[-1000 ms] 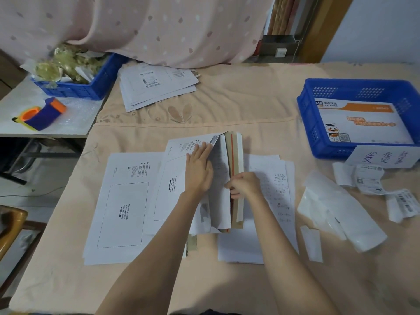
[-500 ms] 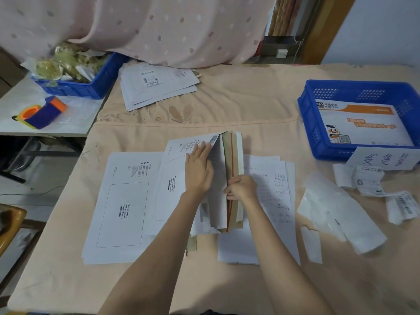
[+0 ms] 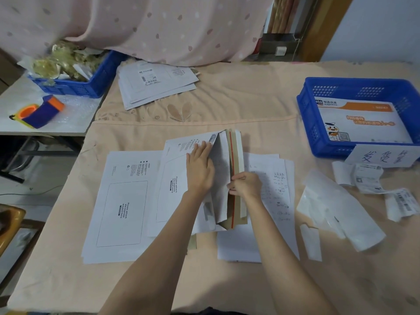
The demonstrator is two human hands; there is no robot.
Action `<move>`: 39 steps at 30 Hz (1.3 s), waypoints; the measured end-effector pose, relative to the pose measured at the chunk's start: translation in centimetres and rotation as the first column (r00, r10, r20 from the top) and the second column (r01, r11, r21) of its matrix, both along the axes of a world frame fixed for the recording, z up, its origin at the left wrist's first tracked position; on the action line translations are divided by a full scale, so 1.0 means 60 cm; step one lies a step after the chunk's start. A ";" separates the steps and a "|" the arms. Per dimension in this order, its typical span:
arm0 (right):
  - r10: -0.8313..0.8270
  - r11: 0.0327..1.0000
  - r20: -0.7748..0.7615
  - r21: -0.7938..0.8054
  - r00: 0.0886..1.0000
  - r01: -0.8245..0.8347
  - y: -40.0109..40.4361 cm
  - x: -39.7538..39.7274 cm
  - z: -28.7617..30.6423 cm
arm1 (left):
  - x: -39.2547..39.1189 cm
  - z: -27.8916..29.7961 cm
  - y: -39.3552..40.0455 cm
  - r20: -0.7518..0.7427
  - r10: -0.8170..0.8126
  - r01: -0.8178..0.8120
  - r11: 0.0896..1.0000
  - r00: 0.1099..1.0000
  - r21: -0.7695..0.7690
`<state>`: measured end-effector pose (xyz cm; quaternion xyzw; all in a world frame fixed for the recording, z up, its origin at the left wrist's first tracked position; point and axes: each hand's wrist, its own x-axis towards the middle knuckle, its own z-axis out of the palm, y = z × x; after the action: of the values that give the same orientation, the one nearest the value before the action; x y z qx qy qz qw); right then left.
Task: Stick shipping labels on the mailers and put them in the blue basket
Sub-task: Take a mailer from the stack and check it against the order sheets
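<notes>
Still pinching mailer flap [image 3: 236, 155], right hand [image 3: 246, 185] higher.

Home packing corner — mailers [image 3: 156, 84], blue basket [image 3: 307, 123] (curtain [image 3: 159, 26] behind).

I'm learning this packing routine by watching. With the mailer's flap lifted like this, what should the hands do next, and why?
Probably fold the flap down and press it shut. The right hand pinches the flap's edge by the red strip, while the left hand lies flat on the mailer, steadying it. Its "attach here" box looks bare, so a label likely follows.
</notes>
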<state>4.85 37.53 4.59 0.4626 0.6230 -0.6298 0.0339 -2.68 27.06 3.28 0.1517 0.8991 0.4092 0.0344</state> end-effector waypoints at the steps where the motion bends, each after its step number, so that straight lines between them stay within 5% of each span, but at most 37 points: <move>1: 0.016 1.000 0.005 -0.010 1.000 -0.016 0.000 0.001 0.002 | 0.000 0.000 0.001 -0.001 0.004 -0.004 1.000 1.000 0.007; 11: 0.127 0.992 -0.006 0.008 0.992 -0.127 -0.026 -0.009 -0.007 | 0.000 0.003 0.009 0.000 -0.010 0.010 1.000 1.000 0.001; 13: 0.237 0.960 0.068 0.137 0.969 -0.245 -0.026 -0.013 -0.012 | 0.001 0.000 0.008 -0.001 -0.025 0.025 1.000 1.000 -0.003; 16: 0.387 0.777 0.305 0.401 0.870 -0.486 -0.014 -0.015 -0.002 | 0.000 -0.004 0.010 0.023 -0.048 0.048 0.999 0.999 -0.022; 20: 0.187 0.751 0.239 0.590 0.953 -0.295 0.014 -0.010 -0.015 | -0.001 -0.011 0.014 0.039 -0.071 0.072 0.997 0.997 -0.031; 24: 0.168 0.896 0.241 0.368 0.956 -0.250 0.037 0.001 -0.047 | -0.005 -0.040 0.026 0.075 -0.115 0.122 0.988 0.991 -0.095; 31: 0.147 0.967 0.111 0.194 0.983 -0.166 0.054 -0.002 -0.067 | -0.013 -0.098 0.040 0.294 -0.180 0.228 0.964 0.939 -0.139; 35: 0.114 0.961 0.090 0.242 0.989 -0.133 0.056 -0.012 -0.086 | -0.037 -0.097 0.041 0.213 -0.152 0.208 0.941 0.965 -0.267; 39: 0.092 0.979 0.002 0.184 0.996 -0.091 0.057 -0.015 -0.093 | -0.087 -0.070 0.037 0.089 -0.062 0.081 0.968 0.994 -0.237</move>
<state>3.96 40.94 -1.00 0.4325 0.6992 -0.5690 0.0180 -7.88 29.26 -0.92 0.1619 0.9339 0.3015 0.1037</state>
